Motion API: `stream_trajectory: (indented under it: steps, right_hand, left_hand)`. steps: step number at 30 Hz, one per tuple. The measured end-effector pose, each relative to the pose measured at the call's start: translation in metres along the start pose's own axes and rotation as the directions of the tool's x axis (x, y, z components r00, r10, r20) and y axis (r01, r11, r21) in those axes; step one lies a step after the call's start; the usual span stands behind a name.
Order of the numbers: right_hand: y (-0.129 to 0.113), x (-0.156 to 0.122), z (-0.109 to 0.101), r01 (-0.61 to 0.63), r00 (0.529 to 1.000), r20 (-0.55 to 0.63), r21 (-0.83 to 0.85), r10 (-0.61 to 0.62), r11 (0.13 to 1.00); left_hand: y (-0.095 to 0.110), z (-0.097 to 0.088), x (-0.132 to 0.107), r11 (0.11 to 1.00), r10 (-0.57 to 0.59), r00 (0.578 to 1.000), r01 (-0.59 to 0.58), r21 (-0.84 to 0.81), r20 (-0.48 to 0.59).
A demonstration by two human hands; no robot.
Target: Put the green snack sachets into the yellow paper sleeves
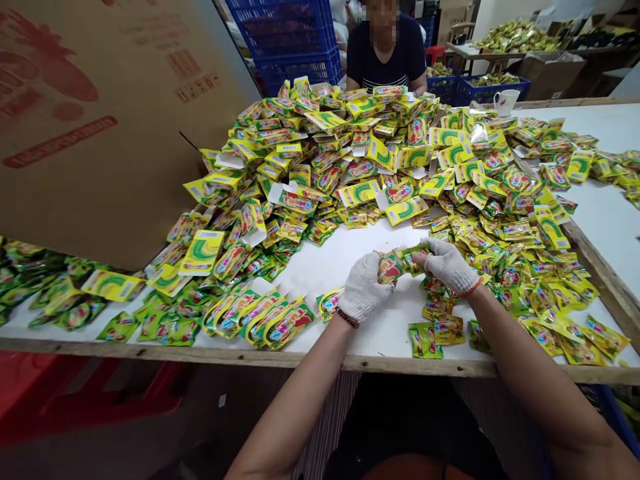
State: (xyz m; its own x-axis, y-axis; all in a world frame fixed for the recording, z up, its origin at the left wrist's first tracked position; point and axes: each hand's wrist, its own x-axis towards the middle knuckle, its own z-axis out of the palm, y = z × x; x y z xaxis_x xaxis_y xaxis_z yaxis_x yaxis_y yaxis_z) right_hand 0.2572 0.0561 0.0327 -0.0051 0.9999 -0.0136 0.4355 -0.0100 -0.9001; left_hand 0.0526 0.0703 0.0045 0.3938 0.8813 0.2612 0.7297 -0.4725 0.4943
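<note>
Pinching a foil packet [396, 264] over the near middle of the tabletop [320, 273], the gloved left hand [364, 288] and gloved right hand [449, 265] are closing on it; thick fingers fumbling could be sending it into the heaped packets [320, 160] just beyond.

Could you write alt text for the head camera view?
The white-gloved left hand and right hand hold a small red-and-yellow sachet over a white table, before a huge heap of yellow-green sachets and cartons; another person sits across the pile.

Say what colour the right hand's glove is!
The glove is white with a red cuff edge, head view.
</note>
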Motion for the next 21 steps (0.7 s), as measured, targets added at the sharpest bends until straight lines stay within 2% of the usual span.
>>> stream_trajectory:
  steps: [3, 6, 8, 11, 13, 18, 21]
  right_hand:
    - [0.002, -0.001, -0.003, 0.098, 0.994, 0.054, -0.136, -0.092, 0.986]
    - [0.001, -0.005, 0.002, 0.237, 0.97, 0.037, -0.353, -0.24, 0.905]
    - [-0.002, -0.009, 0.01, 0.297, 0.943, 0.02, -0.498, -0.332, 0.815]
    - [-0.005, -0.012, 0.024, 0.286, 0.925, -0.006, -0.644, -0.379, 0.709]
    - [-0.004, -0.011, 0.027, 0.294, 0.921, -0.011, -0.637, -0.39, 0.712]
    - [0.009, 0.001, 0.008, 0.402, 0.904, 0.012, -0.368, -0.428, 0.839]
    - [0.013, 0.004, 0.0, 0.368, 0.919, 0.012, -0.385, -0.394, 0.846]
  left_hand:
    - [-0.003, 0.001, 0.0, 0.989, 0.129, 0.99, -0.133, 0.069, 0.064]
    - [-0.006, 0.003, 0.002, 0.968, 0.201, 0.969, -0.22, 0.123, 0.145]
    - [-0.008, 0.006, 0.002, 0.966, 0.212, 0.967, -0.23, 0.122, 0.139]
    - [-0.009, 0.009, 0.0, 0.978, 0.18, 0.979, -0.189, 0.086, 0.1]
    - [-0.009, 0.011, -0.001, 0.987, 0.144, 0.986, -0.149, 0.058, 0.08]
    - [-0.006, 0.011, -0.003, 0.978, 0.117, 0.992, -0.107, 0.176, -0.046]
    - [-0.005, 0.01, -0.002, 0.968, 0.127, 0.991, -0.117, 0.224, -0.031]
